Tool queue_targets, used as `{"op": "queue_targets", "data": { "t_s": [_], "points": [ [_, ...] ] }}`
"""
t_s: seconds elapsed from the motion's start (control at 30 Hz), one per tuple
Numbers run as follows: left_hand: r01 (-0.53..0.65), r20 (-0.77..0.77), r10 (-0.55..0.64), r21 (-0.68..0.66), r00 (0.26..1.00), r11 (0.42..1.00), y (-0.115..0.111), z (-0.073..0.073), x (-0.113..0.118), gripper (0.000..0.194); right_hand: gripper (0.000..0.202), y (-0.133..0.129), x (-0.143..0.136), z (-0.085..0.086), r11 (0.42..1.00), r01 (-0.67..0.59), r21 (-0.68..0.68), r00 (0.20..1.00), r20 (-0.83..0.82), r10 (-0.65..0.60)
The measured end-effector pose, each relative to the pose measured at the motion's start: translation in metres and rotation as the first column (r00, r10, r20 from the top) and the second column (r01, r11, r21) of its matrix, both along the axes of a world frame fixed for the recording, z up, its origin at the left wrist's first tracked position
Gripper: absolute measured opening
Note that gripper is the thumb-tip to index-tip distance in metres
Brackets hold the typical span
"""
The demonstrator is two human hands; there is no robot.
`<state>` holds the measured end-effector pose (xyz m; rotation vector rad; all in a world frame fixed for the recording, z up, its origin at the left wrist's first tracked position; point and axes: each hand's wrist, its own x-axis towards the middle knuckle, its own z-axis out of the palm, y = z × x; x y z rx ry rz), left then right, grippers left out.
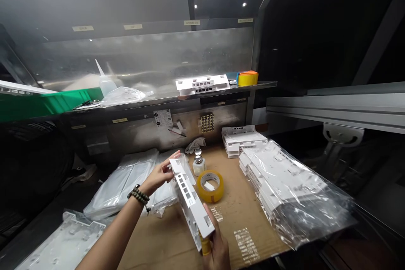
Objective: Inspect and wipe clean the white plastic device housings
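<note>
Both hands hold a white plastic housing (pixel 192 202) with a row of small square openings along its edge, tilted above the cardboard. My left hand (pixel 160 175), with a beaded bracelet at the wrist, grips the far end between thumb and fingers. My right hand (pixel 217 242) is closed around the near end, and a yellow piece (pixel 205 246) shows at its fingers; I cannot tell if it is a finger cover or a tool. Just right of the housing lies a roll of yellowish tape (pixel 210 186). Behind that stands a small bottle with a metal cap (pixel 198 164).
Bagged white housings (pixel 281 177) are stacked at right, with more housings (pixel 242 139) behind. Clear plastic bags (pixel 126 183) lie left; another white part (pixel 66 240) sits front left. The shelf holds a housing (pixel 203 84), yellow roll (pixel 247 78), squeeze bottle (pixel 106 84) and green bin (pixel 47 103).
</note>
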<state>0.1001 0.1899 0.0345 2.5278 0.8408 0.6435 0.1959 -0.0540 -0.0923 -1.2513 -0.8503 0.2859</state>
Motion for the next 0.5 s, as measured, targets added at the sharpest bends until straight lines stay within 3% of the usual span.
{"op": "queue_targets", "data": {
  "t_s": [0.17, 0.27, 0.4, 0.5],
  "points": [
    [-0.192, 0.058, 0.184, 0.220, 0.981, 0.956, -0.025, 0.001, 0.005, 0.059, 0.051, -0.006, 0.005, -0.006, 0.996, 0.074, -0.041, 0.992, 0.101, -0.070],
    [-0.161, -0.004, 0.175, 0.366, 0.985, 0.916, -0.055, -0.006, 0.011, 0.057, 0.050, -0.007, 0.015, 0.001, 0.991, 0.085, -0.106, 0.996, 0.046, -0.081],
    [-0.053, -0.122, 0.119, 0.444, 0.985, 0.894, -0.091, -0.017, 0.016, 0.079, 0.062, -0.008, 0.044, 0.013, 0.981, 0.074, -0.181, 0.963, -0.244, -0.118],
    [-0.042, -0.290, 0.156, 0.364, 0.944, 0.930, -0.107, -0.025, 0.010, 0.105, 0.068, -0.011, 0.067, 0.016, 0.989, 0.047, -0.139, 0.897, -0.430, -0.103]
  ]
}}
